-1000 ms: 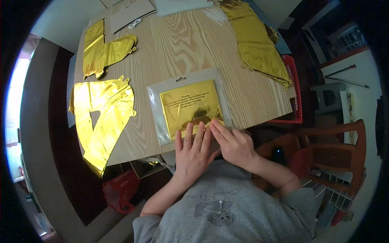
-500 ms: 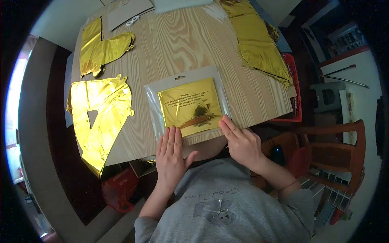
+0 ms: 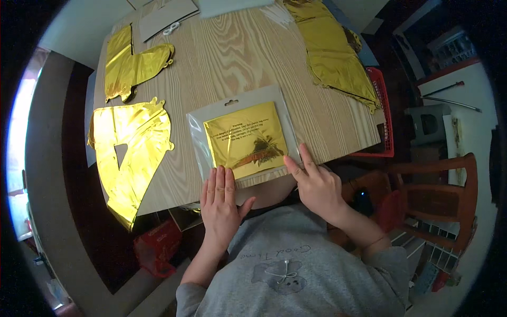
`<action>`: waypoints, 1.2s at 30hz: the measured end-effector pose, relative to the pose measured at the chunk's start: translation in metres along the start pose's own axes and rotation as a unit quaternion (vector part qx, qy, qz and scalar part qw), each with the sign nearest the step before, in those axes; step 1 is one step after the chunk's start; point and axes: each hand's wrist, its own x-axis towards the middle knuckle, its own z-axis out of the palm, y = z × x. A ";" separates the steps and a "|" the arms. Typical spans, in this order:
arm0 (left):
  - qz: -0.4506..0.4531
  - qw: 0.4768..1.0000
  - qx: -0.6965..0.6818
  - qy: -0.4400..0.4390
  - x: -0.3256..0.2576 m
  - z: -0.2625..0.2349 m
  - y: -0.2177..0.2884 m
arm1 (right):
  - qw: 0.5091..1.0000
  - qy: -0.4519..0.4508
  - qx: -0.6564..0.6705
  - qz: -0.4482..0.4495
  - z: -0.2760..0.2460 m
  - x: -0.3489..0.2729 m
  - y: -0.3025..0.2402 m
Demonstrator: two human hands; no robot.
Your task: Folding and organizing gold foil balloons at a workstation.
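Observation:
A clear plastic pouch (image 3: 238, 138) with a folded gold foil sheet inside lies on the wooden table (image 3: 232, 58) near its front edge. My left hand (image 3: 220, 203) lies flat, fingers together, pressing the pouch's near left corner. My right hand (image 3: 315, 183) rests at the pouch's near right corner, its fingertips touching the plastic edge. Neither hand grips anything.
A gold foil letter balloon (image 3: 128, 153) lies flat at the table's left, another (image 3: 132, 66) behind it. A crumpled gold foil balloon (image 3: 334, 53) drapes over the far right corner. Grey card (image 3: 166, 13) lies at the back. A red basket (image 3: 381, 105) and a wooden chair (image 3: 441, 195) stand right.
My hands have slid apart from the middle of the pouch's near edge to its two near corners, and the left hand has drawn back toward me.

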 end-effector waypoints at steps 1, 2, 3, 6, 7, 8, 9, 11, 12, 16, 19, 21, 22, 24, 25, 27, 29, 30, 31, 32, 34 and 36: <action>-0.001 1.000 -0.001 0.002 0.000 0.000 0.000 | 1.000 -0.010 0.004 0.001 -0.002 0.001 0.000; 0.001 1.000 0.003 -0.002 0.000 -0.001 -0.002 | 1.000 -0.019 0.006 0.002 -0.006 0.003 0.000; 0.002 1.000 0.007 -0.006 -0.001 -0.001 -0.004 | 1.000 -0.027 0.008 0.004 -0.009 0.005 0.000; 0.001 1.000 0.010 -0.012 -0.003 -0.002 -0.008 | 0.999 -0.037 0.005 0.021 -0.013 0.005 0.000; 0.000 1.000 0.009 -0.013 -0.003 -0.002 -0.008 | 0.999 -0.031 0.013 0.004 -0.011 0.004 0.002; 0.001 1.000 0.010 -0.012 -0.003 -0.002 -0.008 | 0.999 -0.026 0.022 -0.013 -0.008 0.003 0.004; 0.002 1.000 0.010 -0.011 -0.003 -0.002 -0.008 | 0.999 -0.022 0.030 -0.030 -0.005 0.002 0.005; 0.004 1.000 0.011 -0.009 -0.003 -0.001 -0.008 | 0.998 -0.047 0.042 -0.013 -0.006 0.001 0.003; 0.005 1.000 0.011 -0.007 -0.004 -0.001 -0.008 | 0.997 -0.060 0.048 -0.005 -0.007 0.002 0.003; 0.006 1.000 0.004 -0.013 -0.005 0.000 -0.011 | 0.992 -0.050 0.111 0.024 -0.001 0.000 0.003; -0.005 1.000 -0.011 -0.005 -0.006 0.000 -0.009 | 0.989 -0.045 0.134 0.037 0.001 -0.002 0.000; -0.008 1.000 -0.018 -0.007 -0.007 0.000 -0.009 | 0.989 -0.041 0.136 0.045 0.001 -0.003 -0.002; -0.010 1.000 -0.021 -0.008 -0.008 0.000 -0.008 | 0.989 -0.043 0.134 0.047 -0.001 -0.002 -0.002; -0.023 0.999 0.018 -0.014 -0.009 -0.003 -0.008 | 0.989 -0.047 0.128 0.049 -0.001 -0.003 -0.004; -0.030 0.999 0.038 -0.017 -0.010 -0.004 -0.008 | 0.990 -0.042 0.128 0.049 -0.002 -0.003 -0.004; -0.028 0.998 0.045 -0.024 -0.015 -0.006 -0.010 | 0.990 -0.035 0.128 0.048 -0.003 -0.004 -0.005; -0.027 0.998 0.046 -0.030 -0.018 -0.008 -0.010 | 0.986 -0.055 0.144 0.064 -0.007 -0.005 -0.004; -0.027 0.998 0.042 -0.033 -0.019 -0.009 -0.010 | 0.984 -0.066 0.152 0.071 -0.009 -0.005 -0.004; -0.028 0.998 0.039 -0.035 -0.020 -0.009 -0.010 | 0.982 -0.070 0.161 0.076 -0.010 -0.004 -0.004; -0.026 0.998 0.040 -0.034 -0.021 -0.010 -0.010 | 0.979 -0.074 0.170 0.081 -0.011 -0.003 -0.004; -0.021 0.998 0.041 -0.031 -0.023 -0.010 -0.010 | 0.970 -0.077 0.207 0.097 -0.012 -0.004 -0.003; -0.017 1.000 0.019 -0.018 -0.028 -0.009 -0.013 | 0.954 -0.074 0.263 0.121 -0.014 -0.006 -0.002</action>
